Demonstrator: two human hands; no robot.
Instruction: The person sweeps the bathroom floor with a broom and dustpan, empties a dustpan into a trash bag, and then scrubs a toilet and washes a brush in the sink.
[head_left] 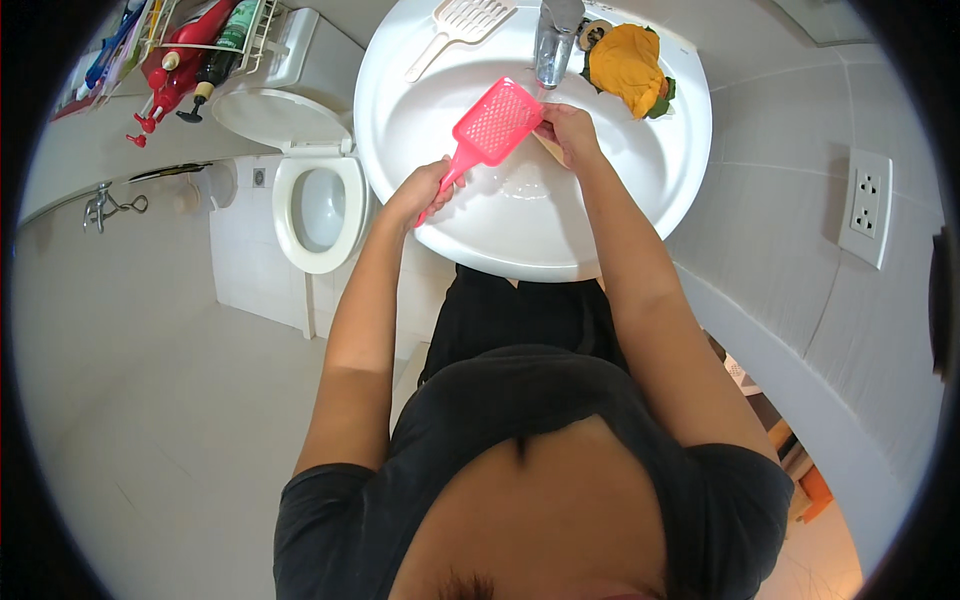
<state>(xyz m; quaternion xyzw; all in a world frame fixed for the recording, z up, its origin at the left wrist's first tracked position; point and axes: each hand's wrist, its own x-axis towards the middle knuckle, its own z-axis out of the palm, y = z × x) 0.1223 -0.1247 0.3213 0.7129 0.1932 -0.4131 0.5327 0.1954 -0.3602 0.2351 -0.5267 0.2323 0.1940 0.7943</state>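
Note:
A pink litter scoop (pixel 500 118) with a perforated head is held over the white sink (pixel 540 255), tilted with its head up and to the right. My left hand (pixel 430 190) is closed round its handle. At the head's far right corner, just below the tap (pixel 556 50), the fingers of my right hand (pixel 570 132) pinch the edge. Part of those fingers is hidden. Water lies in the basin beneath the scoop. A white slotted scoop (pixel 462 28) rests on the sink's far left rim.
A yellow cloth bundle (pixel 626 66) with green edges sits on the sink's back right. Left of the sink stands a toilet (pixel 318 205) with its lid up. Above it, a wire rack (pixel 250 45) holds bottles. A power outlet (pixel 866 208) is on the right wall.

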